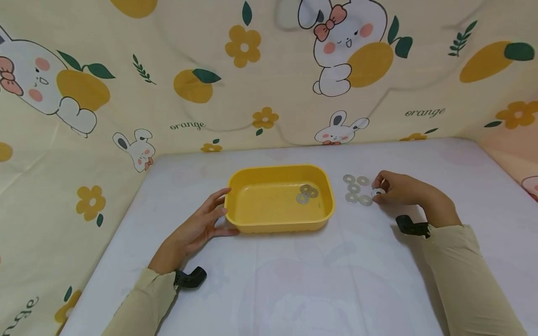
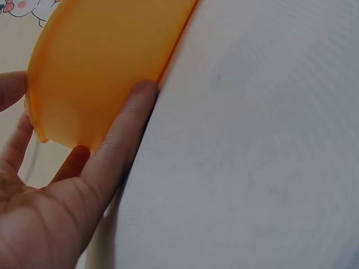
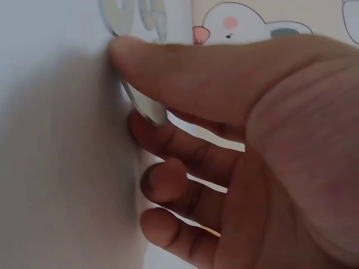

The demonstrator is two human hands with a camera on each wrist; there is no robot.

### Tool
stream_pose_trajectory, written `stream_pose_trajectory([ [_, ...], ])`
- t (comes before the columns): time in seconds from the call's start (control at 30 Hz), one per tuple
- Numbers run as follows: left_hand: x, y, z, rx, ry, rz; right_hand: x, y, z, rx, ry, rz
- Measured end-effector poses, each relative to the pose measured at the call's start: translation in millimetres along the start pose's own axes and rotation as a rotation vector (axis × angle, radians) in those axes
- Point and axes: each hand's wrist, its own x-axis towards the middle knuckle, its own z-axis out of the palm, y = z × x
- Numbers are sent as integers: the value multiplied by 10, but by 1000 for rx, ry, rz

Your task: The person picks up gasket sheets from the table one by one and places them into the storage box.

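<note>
A yellow plastic tray (image 1: pixel 262 227) stands on the table, with 3 flat metal washers (image 1: pixel 302 199) lying in its right half. My left hand (image 1: pixel 201 227) rests against the tray's left end, fingertips at the rim and thumb along the near lower corner. In the left wrist view the thumb (image 2: pixel 120 131) lies straight along the tray wall (image 2: pixel 106 67). To the right of the tray, my right hand (image 1: pixel 405 189) pinches a washer (image 3: pixel 147 105) between thumb and index finger, low over the table. Its other fingers (image 3: pixel 164 182) are bent and hold nothing.
Several loose washers (image 1: pixel 354 188) lie flat between the tray and my right hand. A white cloth (image 1: pixel 294 284) covers the table. Printed curtains (image 1: pixel 286 93) with rabbits and oranges rise behind and at both sides.
</note>
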Motion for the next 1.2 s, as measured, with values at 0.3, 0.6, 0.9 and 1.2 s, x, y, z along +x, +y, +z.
stream_pose_trajectory([
  [0.3, -1, 4, -13, 0, 5, 0, -66, 86, -66, -21, -1, -80],
  [0.6, -6, 8, -6, 4, 22, -9, -85, 106, -76, -6, -33, -62],
  [0.9, -8, 1, 3, -25, 31, -17, -79, 102, -43, -56, 39, -84],
  [1.2, -6, -2, -1, -17, 23, -7, -53, 81, -55, -55, 66, -60],
])
